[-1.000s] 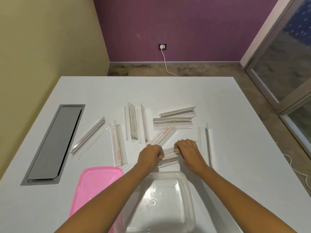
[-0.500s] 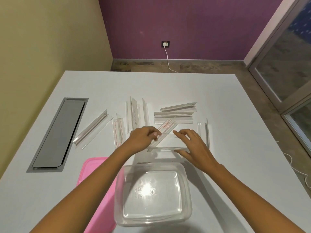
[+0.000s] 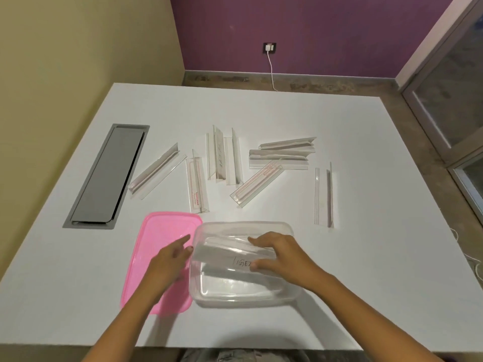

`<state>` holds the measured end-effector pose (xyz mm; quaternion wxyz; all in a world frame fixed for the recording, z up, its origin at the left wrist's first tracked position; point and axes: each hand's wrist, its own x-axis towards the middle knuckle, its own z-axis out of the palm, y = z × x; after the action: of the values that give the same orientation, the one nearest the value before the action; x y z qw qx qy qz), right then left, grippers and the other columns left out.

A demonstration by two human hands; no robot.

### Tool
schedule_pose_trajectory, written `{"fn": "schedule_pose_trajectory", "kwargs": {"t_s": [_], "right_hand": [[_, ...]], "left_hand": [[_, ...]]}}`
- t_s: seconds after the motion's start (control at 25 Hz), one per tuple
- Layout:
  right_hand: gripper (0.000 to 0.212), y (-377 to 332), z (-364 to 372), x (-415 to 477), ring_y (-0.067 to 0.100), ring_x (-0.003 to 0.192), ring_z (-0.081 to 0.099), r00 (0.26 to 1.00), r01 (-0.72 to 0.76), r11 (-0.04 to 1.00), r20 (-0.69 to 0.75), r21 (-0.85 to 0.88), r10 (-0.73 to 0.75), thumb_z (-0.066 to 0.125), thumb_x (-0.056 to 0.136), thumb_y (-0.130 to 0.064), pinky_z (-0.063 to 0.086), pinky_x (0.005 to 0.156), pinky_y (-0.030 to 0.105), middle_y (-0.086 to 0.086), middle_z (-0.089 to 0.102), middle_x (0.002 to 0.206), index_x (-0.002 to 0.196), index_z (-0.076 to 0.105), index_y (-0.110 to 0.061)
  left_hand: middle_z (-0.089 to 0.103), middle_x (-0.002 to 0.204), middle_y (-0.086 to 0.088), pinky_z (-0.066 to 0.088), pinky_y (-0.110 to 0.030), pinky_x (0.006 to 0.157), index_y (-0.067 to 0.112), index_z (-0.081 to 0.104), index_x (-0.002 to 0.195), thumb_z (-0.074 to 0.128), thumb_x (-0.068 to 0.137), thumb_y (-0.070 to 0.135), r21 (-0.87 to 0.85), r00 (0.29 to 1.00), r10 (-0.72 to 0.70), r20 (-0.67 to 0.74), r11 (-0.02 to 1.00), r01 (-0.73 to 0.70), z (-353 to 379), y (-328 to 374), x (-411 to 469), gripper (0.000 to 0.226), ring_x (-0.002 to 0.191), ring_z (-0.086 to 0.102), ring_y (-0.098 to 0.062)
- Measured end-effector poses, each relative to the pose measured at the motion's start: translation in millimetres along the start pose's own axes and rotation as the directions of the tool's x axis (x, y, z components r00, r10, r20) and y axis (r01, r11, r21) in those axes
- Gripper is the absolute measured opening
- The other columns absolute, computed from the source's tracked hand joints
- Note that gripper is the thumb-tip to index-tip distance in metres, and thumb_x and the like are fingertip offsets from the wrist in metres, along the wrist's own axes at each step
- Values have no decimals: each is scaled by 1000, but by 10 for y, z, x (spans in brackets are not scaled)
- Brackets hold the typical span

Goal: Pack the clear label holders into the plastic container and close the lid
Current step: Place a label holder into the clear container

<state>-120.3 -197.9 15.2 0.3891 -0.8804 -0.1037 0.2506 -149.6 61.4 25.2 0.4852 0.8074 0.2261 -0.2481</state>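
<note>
A right hand [image 3: 281,253] pinches one label holder [image 3: 230,257], lowering it into the clear container [image 3: 243,296] near the table's near edge. The left hand [image 3: 171,259], fingers loose and holding nothing, rests on the pink lid [image 3: 162,231] just left. About eight holders [image 3: 264,178] lie farther back, unpacked.

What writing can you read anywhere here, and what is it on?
"LIGET" or something close, handwritten and partly covered by the right hand: on the holder being put into the container.
Handwritten letters running up the upright holder: too faint to read.
Red print on the holder by the lid: too small to read.
Red lines on the slanted holder: no readable words.
Nothing else bears text.
</note>
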Motion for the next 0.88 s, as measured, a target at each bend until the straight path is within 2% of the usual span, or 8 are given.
{"fn": "schedule_pose_trajectory", "kwargs": {"t_s": [0.08, 0.16, 0.28, 0.52, 0.68, 0.8, 0.88], "right_hand": [[60, 41, 219, 31, 16, 124, 46, 997, -24, 994, 71, -109, 32, 75, 78, -33, 38, 104, 28, 0, 55, 127, 133, 51, -23], [61, 96, 397, 69, 22, 123, 46, 989, -32, 966, 134, -255, 68, 72, 81, -29, 38, 102, 30, 6, 52, 127, 136, 47, -22], [58, 166, 572, 108, 26, 119, 48, 982, -31, 916, 160, -400, 104, 71, 82, -25, 40, 98, 34, 9, 52, 125, 135, 47, -21], [54, 255, 678, 114, 25, 113, 49, 979, -23, 888, 172, -460, 114, 69, 81, -22, 44, 87, 35, 5, 52, 120, 130, 47, -22], [55, 235, 660, 143, 27, 110, 51, 972, 9, 854, 204, -521, 114, 68, 79, -12, 46, 82, 36, 6, 52, 118, 129, 48, -20], [56, 166, 632, 110, 26, 114, 51, 965, 14, 847, 228, -531, 127, 71, 80, -22, 47, 86, 37, 5, 52, 123, 130, 48, -17], [46, 64, 560, 74, 23, 115, 52, 985, 11, 894, 158, -448, 67, 67, 84, -29, 47, 90, 37, 3, 56, 124, 127, 53, -18]], "left_hand": [[61, 130, -8, 49, -52, 97, 32, 41, 141, 46, 98, 25, -57, 999, -23, -31, 998, 21, 76, -70, -50, 43, 112, 60, -31], [66, 122, -6, 53, -50, 92, 33, 40, 142, 48, 98, 22, -73, 998, -23, -52, 997, 19, 128, -113, -83, 46, 108, 63, -30], [60, 133, -6, 47, -54, 100, 32, 36, 144, 55, 93, 12, -42, 998, 15, -59, 999, -17, 171, -159, -114, 58, 124, 55, -28], [57, 136, -5, 49, -50, 99, 31, 37, 143, 56, 91, 3, -26, 992, 80, -97, 996, -83, 204, -256, -129, 62, 130, 50, -24], [58, 135, -5, 50, -51, 97, 30, 38, 143, 55, 90, 1, -14, 990, 94, -104, 995, -96, 187, -298, -111, 62, 129, 50, -24], [60, 133, -4, 52, -49, 94, 32, 40, 142, 57, 90, 2, -13, 990, 96, -105, 995, -98, 179, -315, -101, 63, 127, 53, -24], [60, 133, -4, 54, -47, 92, 33, 40, 142, 58, 90, 3, -19, 990, 95, -102, 995, -98, 170, -323, -102, 63, 126, 54, -25]]}}
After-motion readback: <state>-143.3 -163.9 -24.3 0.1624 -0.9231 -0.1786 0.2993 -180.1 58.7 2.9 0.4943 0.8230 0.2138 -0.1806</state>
